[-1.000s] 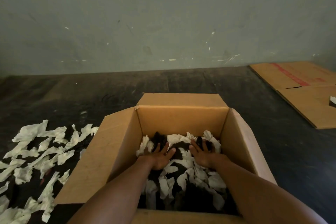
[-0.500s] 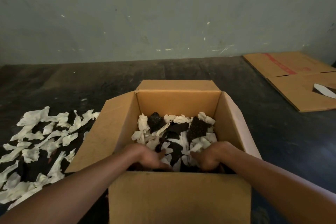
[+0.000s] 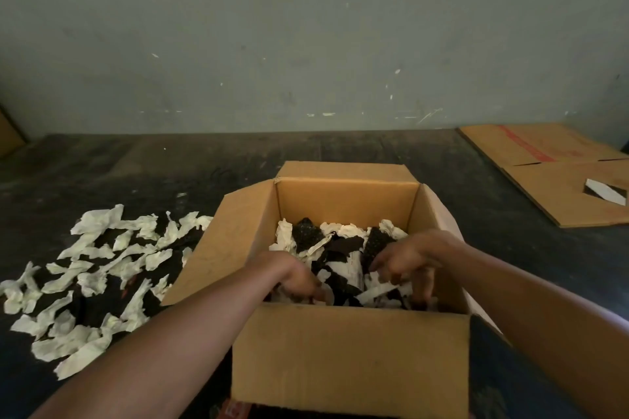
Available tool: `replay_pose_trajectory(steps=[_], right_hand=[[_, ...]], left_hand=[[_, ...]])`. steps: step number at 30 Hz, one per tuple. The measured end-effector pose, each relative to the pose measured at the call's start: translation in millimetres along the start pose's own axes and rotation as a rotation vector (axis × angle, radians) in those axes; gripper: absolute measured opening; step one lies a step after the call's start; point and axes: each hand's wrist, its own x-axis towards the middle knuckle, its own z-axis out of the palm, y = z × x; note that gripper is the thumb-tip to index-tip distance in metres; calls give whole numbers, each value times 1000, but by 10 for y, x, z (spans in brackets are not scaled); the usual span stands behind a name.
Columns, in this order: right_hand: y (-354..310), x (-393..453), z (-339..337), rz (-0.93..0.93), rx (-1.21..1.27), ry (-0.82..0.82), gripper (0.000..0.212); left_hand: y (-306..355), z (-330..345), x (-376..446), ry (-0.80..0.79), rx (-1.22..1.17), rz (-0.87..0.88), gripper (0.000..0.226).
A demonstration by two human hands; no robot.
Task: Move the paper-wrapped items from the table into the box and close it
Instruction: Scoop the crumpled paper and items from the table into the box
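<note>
- Inside, both hands sat at the near wall of the box (image 3: 350, 354): left hand (image 3: 292, 277) curled down into the wrapped items in the box (image 3: 340, 248), right hand (image 3: 406, 264) half-spread, fingertips on them.
- Left of the box, the remaining paper-wrapped items (image 3: 92, 279) lay on the table (image 3: 510, 248), nearer the left hand.
- Beyond, the box's flaps stood open.

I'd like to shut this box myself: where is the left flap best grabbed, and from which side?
Likely by the free outer edge of the left flap, reached from the left, outside the box. The flap leans outward and up from its fold at the box wall, so that edge stands clear, and a hand under it could swing it over the paper-wrapped items. Both hands are inside the box now.
</note>
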Motion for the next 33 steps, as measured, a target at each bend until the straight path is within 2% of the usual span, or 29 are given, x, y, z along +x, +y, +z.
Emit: replay_pose_trajectory(steps=[3,6,9,13,18,23,26,29,33], right_hand=[[-86,-211,-153,-38,36,231,48],[-261,-315,-157,-88,-58,460,59],[-551,-448,-12,-134,-119,595,67],[-1069,-498,336,-158,-133,698,70],[-1805,-339,952,-292,-129,742,73],[-2665,-338,1796,-414,-24,835,69],[-3049,-227,2352,-503,29,853,64],[-3288,-2,2916,-506,23,808,66],[-3383,356,3476,-385,-49,635,82]], left_hand=[[18,-191,-295,203,-103,34,55],[-130,-268,-463,515,-181,122,45],[-379,-225,-643,789,-100,149,48],[-916,7,-934,946,-84,171,57],[-1834,548,-1243,1017,-183,72,61],[-2814,1359,-1465,974,-333,-60,68],[-3301,1911,-1558,886,-425,-143,76],[-3687,2448,-1606,777,-541,-182,81],[-4039,3027,-1607,663,-653,-272,92]])
